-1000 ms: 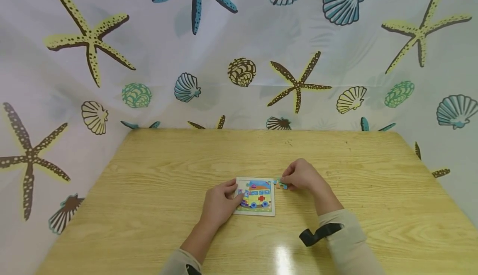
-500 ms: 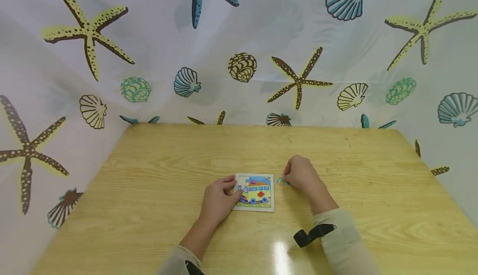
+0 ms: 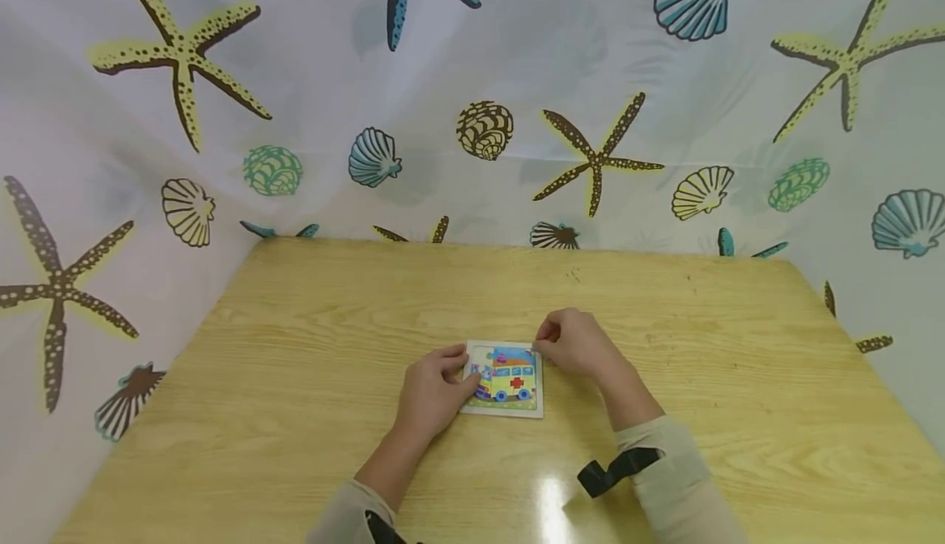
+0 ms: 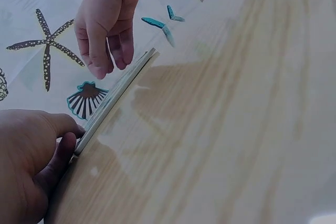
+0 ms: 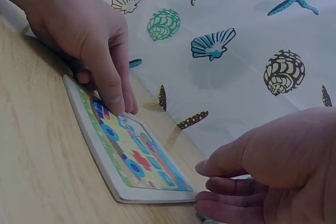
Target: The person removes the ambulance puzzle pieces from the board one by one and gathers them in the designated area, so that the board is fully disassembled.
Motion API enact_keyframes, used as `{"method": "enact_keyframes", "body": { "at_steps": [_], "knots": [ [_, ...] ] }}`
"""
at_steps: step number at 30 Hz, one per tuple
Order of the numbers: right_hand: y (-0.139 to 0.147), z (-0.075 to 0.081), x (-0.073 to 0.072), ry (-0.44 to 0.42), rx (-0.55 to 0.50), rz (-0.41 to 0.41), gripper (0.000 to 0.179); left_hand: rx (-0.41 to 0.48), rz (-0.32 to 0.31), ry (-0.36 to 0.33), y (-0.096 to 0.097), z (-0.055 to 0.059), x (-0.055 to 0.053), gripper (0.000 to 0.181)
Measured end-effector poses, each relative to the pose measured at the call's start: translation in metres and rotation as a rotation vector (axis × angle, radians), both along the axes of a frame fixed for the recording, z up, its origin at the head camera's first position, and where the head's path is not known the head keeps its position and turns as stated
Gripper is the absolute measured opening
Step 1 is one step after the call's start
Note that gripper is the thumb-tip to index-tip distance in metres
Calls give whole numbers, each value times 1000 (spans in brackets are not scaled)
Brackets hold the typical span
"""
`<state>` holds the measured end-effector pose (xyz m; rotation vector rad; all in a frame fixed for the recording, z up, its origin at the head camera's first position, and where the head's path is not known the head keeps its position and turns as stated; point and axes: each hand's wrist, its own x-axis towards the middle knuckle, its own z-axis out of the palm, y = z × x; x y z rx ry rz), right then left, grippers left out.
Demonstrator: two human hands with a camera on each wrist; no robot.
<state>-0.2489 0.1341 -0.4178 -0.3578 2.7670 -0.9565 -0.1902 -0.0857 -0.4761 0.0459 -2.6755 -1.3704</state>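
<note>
A small jigsaw puzzle [image 3: 509,392] with an ambulance picture and a pale frame lies on the table; the left part of its picture is pale. My left hand [image 3: 431,396] grips its left edge, the thumb over the picture. At the upper right corner is my right hand [image 3: 579,343], thumb and fingers brought together. In the right wrist view, teal bits of a puzzle piece [image 5: 206,219] show at the fingers of my right hand [image 5: 283,166]; most of it is hidden. The left wrist view shows the puzzle's edge [image 4: 113,103] side-on.
The wood-grain table [image 3: 332,314] stretches out around the puzzle. Behind it and at both sides hangs a white cloth [image 3: 435,84] printed with starfish and shells. A black strap [image 3: 616,470] sticks out from the right sleeve.
My right hand has moved left with the puzzle piece, from beside the puzzle to its upper right corner. The left hand keeps its grip on the puzzle. The head view has tilted slightly.
</note>
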Motion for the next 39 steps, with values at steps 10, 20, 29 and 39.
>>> {"method": "enact_keyframes", "body": {
  "at_steps": [10, 20, 29, 39],
  "knots": [
    [-21, -10, 4, -31, -56, 183, 12, 19, 2, -7, 3, -1, -2, 38],
    [-34, -19, 12, 116, 81, 322, 24, 14, -4, 21, 2, 1, 0, 36],
    [-39, -20, 16, 76, 61, 253, 25, 29, -5, 35, 0, 1, -1, 34],
    [-40, -19, 15, 107, 1, 112, 26, 44, -3, 0, 0, 1, 0, 36]
  ]
}}
